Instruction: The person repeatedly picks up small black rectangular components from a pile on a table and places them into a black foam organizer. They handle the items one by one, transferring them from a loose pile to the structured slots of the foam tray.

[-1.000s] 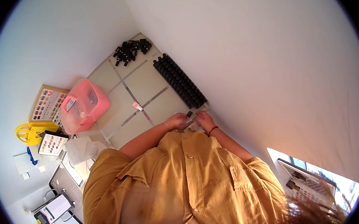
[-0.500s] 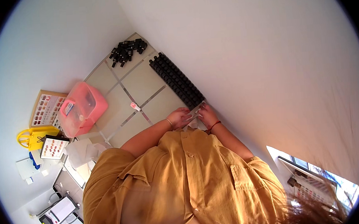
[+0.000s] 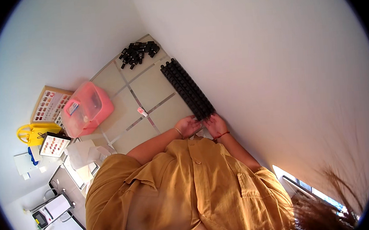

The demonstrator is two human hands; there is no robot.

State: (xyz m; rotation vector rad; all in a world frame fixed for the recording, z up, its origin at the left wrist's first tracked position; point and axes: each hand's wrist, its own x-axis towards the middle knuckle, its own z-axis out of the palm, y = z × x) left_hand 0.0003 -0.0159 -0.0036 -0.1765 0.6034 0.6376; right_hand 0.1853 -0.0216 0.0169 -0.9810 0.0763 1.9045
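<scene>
Rows of small black bottles [image 3: 187,89] stand tightly packed in a long block along the wall, running away from me on the tiled tabletop. At the block's near end, my left hand [image 3: 188,126] lies at its left corner, palm partly turned up and fingers curled against the bottles. My right hand [image 3: 215,126], with a red cord at the wrist, closes on the right corner of the same end. The fingertips of both hands are partly hidden by the bottles. A small white and pink item [image 3: 142,112] lies on the tabletop left of the block.
Loose black bottles [image 3: 137,54] lie in a heap at the far corner. To the left are a pink clear-lidded case [image 3: 89,111], a colour chart board [image 3: 52,105], a yellow bag [image 3: 38,134] and a framed swatch card [image 3: 55,145]. The wall [image 3: 254,67] borders the right side.
The near end of the bottle block has come closer to me, covering the pale strip that showed between my hands. Both hands have shifted slightly nearer. The view has tilted a little.
</scene>
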